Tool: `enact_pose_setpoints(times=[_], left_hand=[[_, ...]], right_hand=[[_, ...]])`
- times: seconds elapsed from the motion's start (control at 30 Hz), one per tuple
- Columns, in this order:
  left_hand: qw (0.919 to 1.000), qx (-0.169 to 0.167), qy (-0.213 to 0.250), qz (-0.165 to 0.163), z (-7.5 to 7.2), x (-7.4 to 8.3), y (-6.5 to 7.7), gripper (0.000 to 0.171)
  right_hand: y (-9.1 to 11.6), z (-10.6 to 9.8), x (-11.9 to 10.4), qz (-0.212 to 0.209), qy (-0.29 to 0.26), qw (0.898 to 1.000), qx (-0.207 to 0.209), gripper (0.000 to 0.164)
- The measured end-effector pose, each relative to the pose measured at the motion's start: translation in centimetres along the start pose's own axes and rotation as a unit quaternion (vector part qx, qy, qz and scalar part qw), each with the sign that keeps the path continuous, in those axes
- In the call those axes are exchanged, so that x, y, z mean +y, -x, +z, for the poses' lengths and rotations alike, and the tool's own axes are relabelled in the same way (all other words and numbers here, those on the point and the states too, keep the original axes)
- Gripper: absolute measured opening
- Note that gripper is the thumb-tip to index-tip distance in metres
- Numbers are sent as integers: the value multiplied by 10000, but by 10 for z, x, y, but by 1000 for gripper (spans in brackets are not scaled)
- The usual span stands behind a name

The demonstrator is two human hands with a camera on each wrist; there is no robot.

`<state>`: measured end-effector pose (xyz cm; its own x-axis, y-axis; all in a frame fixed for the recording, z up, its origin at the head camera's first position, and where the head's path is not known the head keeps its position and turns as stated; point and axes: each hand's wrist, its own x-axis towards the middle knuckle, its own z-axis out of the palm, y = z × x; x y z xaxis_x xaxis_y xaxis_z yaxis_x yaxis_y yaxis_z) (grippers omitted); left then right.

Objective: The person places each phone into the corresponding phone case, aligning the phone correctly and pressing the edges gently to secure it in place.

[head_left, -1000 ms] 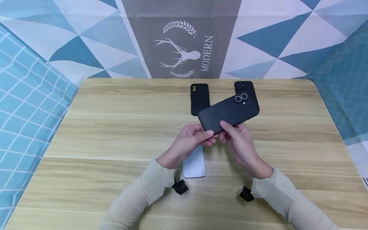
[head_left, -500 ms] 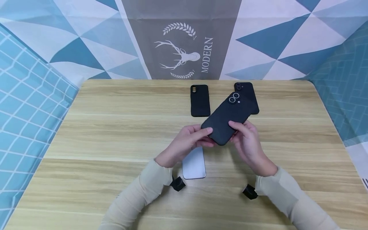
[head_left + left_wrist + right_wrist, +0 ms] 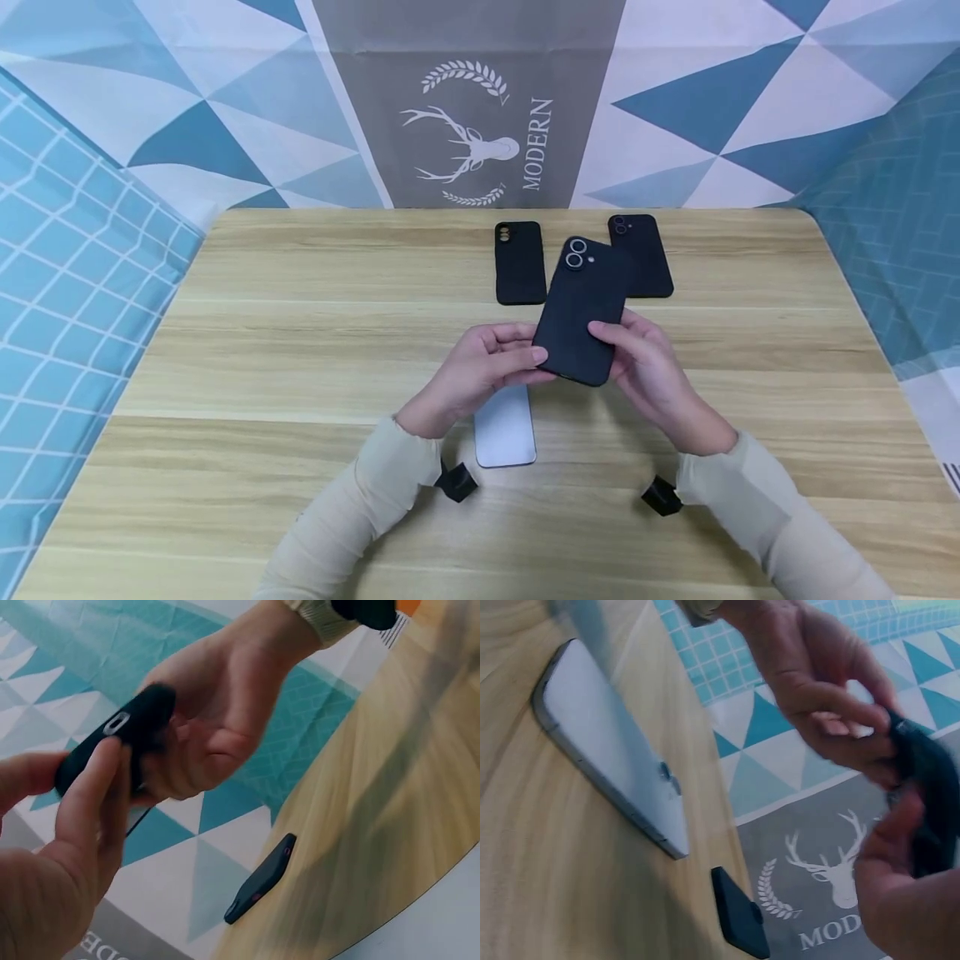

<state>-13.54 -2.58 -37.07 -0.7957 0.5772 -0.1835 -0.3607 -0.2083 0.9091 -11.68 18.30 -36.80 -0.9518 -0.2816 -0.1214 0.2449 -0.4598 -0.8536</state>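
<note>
A black phone case [image 3: 585, 304] with two pale-ringed camera circles is held up above the table, camera end away from me and back side up. Whether a phone sits inside, I cannot tell. My left hand [image 3: 487, 362] pinches its near left corner, thumb on top. My right hand [image 3: 647, 367] grips the right edge, with the thumb lying on the back. In the left wrist view an oval port cutout shows in the end of the case [image 3: 142, 724]. Beneath and beside my left hand lies a white phone [image 3: 505, 429], its upper part hidden in the head view.
Two more black cases lie at the back of the wooden table [image 3: 247, 350]: a left case [image 3: 521, 271] with wood showing through its camera holes, and a right case [image 3: 651, 258], partly covered by the held one. A patterned cloth [image 3: 480, 29] hangs behind.
The held phone case has turned counterclockwise from slanting right to nearly upright, its camera end swinging left. My right hand has shifted slightly right; both hands keep hold of it.
</note>
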Motion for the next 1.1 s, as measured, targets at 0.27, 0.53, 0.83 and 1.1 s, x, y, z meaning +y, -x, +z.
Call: enact_pose_setpoints(times=[0.27, 0.53, 0.83, 1.1], left_hand=[[9977, 442, 353, 367, 5, -4, 2, 38], [9978, 495, 360, 257, 7, -13, 4, 36], [9986, 479, -159, 175, 8, -14, -7, 36], [9866, 1228, -1038, 260, 4, -8, -21, 28]], right_hand=[[2, -3, -3, 270, 857, 9913, -966, 30], [1, -2, -5, 621, 1459, 9873, 83, 22], [-5, -8, -8, 267, 849, 9921, 880, 12], [-4, -26, -19, 488, 584, 9881, 1335, 18]])
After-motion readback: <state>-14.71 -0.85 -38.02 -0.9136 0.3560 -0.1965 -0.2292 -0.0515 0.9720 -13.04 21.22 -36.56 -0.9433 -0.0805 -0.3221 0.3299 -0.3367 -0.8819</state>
